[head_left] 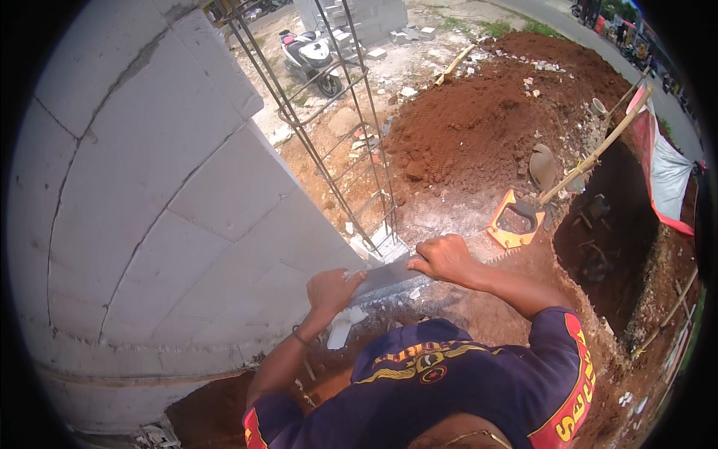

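Observation:
My left hand (334, 288) and my right hand (441, 262) grip either end of a grey flat piece (387, 278) at the foot of a wall of pale grey blocks (194, 209). The fingers of both hands are closed on it; its exact shape is hard to make out. Just beyond it rises a rebar cage (336, 165) of thin vertical bars and rings. To the right of my right hand lies a handsaw (508, 236) with an orange and black handle. Pale broken pieces (340, 327) lie below my left hand.
A dug pit (598, 254) with bamboo poles (598, 153) and a red and white sheet (662, 172) is at the right. Red soil (479, 120) is heaped beyond. A parked scooter (310, 56), stacked blocks (355, 19) and a road with distant people are at the back.

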The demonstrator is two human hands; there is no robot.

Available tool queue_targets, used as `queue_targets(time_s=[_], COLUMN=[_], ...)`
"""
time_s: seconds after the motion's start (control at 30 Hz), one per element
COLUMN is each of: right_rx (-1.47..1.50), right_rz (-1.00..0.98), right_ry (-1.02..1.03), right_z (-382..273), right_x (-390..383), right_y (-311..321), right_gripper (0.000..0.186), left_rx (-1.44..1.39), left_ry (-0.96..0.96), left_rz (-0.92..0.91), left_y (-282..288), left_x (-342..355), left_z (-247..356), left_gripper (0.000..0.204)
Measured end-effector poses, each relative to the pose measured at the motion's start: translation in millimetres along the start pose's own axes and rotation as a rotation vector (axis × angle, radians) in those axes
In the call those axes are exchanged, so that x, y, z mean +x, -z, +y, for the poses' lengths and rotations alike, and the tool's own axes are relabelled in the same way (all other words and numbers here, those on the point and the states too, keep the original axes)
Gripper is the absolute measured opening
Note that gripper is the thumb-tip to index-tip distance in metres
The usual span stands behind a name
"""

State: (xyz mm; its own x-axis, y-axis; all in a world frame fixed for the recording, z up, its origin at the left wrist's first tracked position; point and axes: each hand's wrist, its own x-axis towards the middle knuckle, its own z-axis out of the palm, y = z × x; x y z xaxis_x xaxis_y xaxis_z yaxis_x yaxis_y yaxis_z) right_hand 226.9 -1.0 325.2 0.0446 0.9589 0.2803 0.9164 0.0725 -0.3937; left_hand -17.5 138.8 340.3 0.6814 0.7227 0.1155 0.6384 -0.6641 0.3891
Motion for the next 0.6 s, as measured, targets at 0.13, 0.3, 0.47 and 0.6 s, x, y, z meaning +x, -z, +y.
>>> queue_targets(time_s=[0.13,0.3,0.47,0.6], right_rx=[0.002,0.385,0.744,0.922], right_rz=[-0.086,-0.059,-0.168,-0.187], right_ry=[-0.023,0.045,-0.005,-0.019], right_z=[4,2,2,7], right_x=[-10,-15,-7,2], right_y=[14,28,35,37], right_gripper=[0.049,0.05,0.056,0.059], left_rx=[0.0,-0.301,-0.651,-0.783], left_ry=[-0.055,-0.154,0.104,0.203], left_rz=[-0.119,-0.097,-0.186,-0.135], left_y=[36,63,69,71], left_x=[-20,-42,-60,-64], left_z=[-15,-13,16,34], left_gripper=[0.051,0.052,0.054,0.059])
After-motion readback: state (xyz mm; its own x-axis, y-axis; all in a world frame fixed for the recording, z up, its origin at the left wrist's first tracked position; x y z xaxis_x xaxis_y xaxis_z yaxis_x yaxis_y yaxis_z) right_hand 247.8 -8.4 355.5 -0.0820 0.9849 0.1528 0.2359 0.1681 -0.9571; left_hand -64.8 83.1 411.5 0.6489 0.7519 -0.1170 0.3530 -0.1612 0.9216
